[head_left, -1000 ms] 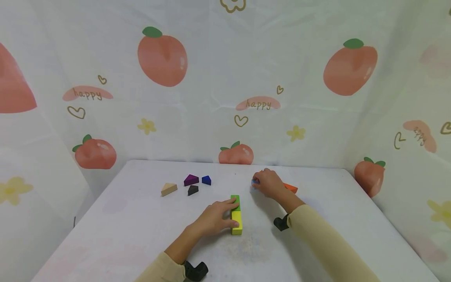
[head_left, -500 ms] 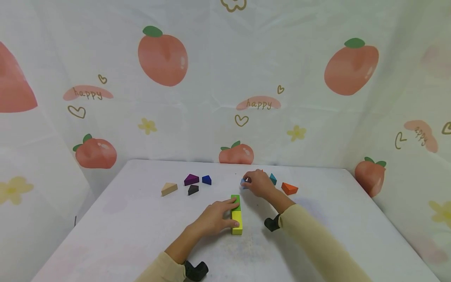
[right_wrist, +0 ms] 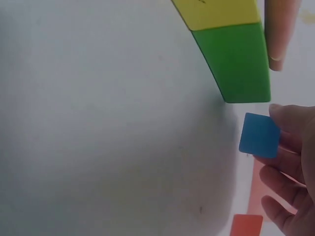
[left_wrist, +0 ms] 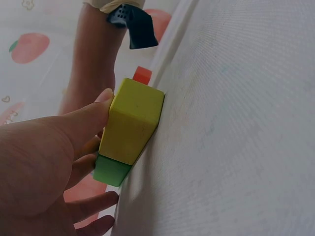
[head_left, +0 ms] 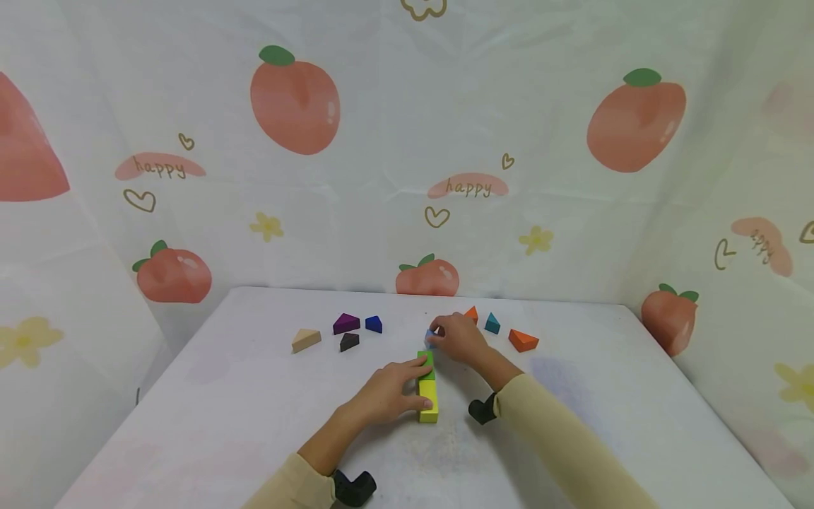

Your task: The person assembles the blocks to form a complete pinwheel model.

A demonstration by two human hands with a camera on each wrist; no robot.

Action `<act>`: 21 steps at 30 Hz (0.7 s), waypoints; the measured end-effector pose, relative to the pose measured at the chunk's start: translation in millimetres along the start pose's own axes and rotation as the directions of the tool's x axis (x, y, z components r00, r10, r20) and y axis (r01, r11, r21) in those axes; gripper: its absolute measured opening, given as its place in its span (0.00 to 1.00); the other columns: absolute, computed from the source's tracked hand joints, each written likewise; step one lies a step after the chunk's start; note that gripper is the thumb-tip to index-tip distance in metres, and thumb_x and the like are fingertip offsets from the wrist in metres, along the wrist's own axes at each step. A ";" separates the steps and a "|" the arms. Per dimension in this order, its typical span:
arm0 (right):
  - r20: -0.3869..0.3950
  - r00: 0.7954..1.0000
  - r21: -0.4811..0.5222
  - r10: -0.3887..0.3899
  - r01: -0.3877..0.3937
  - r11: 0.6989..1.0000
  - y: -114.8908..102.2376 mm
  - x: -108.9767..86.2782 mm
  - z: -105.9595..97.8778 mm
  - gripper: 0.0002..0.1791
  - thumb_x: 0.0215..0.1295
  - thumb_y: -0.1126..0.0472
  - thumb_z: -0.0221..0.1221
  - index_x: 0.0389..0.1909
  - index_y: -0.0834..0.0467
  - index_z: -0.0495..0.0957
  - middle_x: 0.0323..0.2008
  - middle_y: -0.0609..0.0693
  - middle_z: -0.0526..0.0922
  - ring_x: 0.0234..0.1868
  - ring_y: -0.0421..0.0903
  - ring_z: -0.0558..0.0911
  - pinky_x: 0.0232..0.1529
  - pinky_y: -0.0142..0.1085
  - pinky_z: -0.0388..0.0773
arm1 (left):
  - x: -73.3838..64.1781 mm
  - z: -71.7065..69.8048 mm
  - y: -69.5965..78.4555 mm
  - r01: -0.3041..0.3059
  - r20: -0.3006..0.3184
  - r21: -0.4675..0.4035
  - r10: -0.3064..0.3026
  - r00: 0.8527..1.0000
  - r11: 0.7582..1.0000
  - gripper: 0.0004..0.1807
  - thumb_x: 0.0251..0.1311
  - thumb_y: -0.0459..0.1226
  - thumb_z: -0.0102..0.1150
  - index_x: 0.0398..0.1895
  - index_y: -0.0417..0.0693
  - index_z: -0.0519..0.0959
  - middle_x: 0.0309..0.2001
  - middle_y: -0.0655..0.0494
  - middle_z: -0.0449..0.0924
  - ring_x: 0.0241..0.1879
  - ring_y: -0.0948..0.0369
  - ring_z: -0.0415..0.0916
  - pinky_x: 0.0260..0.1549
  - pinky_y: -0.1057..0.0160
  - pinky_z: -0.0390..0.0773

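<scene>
In the head view, a green block [head_left: 425, 356] and a yellow block [head_left: 427, 416] lie end to end in a line at the middle of the table. My left hand [head_left: 384, 394] rests against them from the left, fairly straight fingers on the green one and the thumb on the yellow one. Thumb and fingers of my right hand [head_left: 463, 341] pinch a small light blue block [right_wrist: 259, 135]. It is just beyond the far end of the green block, with a narrow gap between them in the right wrist view. My right fingers partly cover the blue block in the head view.
At the back left lie a purple wedge [head_left: 346, 324], a dark blue piece [head_left: 374, 324], a black piece [head_left: 349, 343] and a plain wooden triangle [head_left: 307, 341]. Back right are an orange triangle [head_left: 523, 341], a teal piece [head_left: 492, 324] and another orange piece [head_left: 472, 314]. A printed curtain [head_left: 356, 212] stands behind.
My right hand has moved left with the blue block, toward the green block's far end, uncovering the orange and teal pieces. My left hand has stayed in place.
</scene>
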State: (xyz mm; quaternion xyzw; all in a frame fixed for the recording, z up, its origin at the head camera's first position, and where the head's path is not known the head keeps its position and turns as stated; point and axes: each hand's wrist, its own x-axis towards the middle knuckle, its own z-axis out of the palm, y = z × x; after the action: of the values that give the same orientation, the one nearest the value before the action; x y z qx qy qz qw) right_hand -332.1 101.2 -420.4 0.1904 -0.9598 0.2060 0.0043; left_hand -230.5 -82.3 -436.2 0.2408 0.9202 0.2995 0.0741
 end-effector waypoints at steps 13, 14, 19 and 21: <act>0.024 0.999 0.131 0.049 -0.052 0.990 -1.4 -7.5 6.5 0.10 0.65 0.53 0.63 0.41 0.54 0.83 0.27 0.43 0.78 0.30 0.43 0.75 0.32 0.32 0.76 | 0.0 1.0 -0.5 0.001 -0.001 0.026 -0.001 1.000 1.000 0.38 0.57 0.55 0.65 0.70 0.57 0.69 0.72 0.61 0.60 0.69 0.52 0.59 0.62 0.41 0.63; 0.027 0.998 0.148 0.060 -0.063 0.987 -1.2 -8.3 6.8 0.10 0.66 0.53 0.63 0.41 0.54 0.83 0.28 0.43 0.79 0.31 0.44 0.75 0.32 0.32 0.77 | 0.0 1.0 -0.4 0.001 -0.002 0.026 0.000 1.000 1.000 0.38 0.57 0.55 0.65 0.70 0.57 0.69 0.72 0.61 0.60 0.69 0.52 0.59 0.62 0.41 0.63; 0.029 0.995 0.205 0.092 -0.096 0.974 1.6 -11.0 9.7 0.09 0.66 0.55 0.62 0.41 0.55 0.83 0.30 0.45 0.79 0.31 0.45 0.75 0.32 0.33 0.77 | 0.2 0.4 -0.3 0.002 -0.003 0.030 -0.002 1.000 1.000 0.38 0.57 0.55 0.65 0.70 0.57 0.69 0.72 0.62 0.60 0.69 0.52 0.59 0.62 0.42 0.64; 0.031 0.996 0.219 0.087 -0.092 0.971 2.8 -11.2 11.9 0.09 0.66 0.56 0.62 0.41 0.56 0.83 0.30 0.45 0.79 0.32 0.44 0.74 0.33 0.33 0.77 | 0.6 0.2 -0.4 -0.001 -0.005 0.030 0.002 1.000 1.000 0.37 0.57 0.55 0.65 0.70 0.57 0.69 0.72 0.61 0.60 0.69 0.52 0.60 0.62 0.42 0.64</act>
State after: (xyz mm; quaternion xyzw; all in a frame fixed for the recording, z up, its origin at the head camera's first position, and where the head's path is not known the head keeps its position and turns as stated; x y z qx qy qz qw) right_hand -321.9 102.9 -433.4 0.1487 -0.9386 0.3092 -0.0366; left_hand -231.1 -82.1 -436.6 0.2419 0.9246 0.2863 0.0682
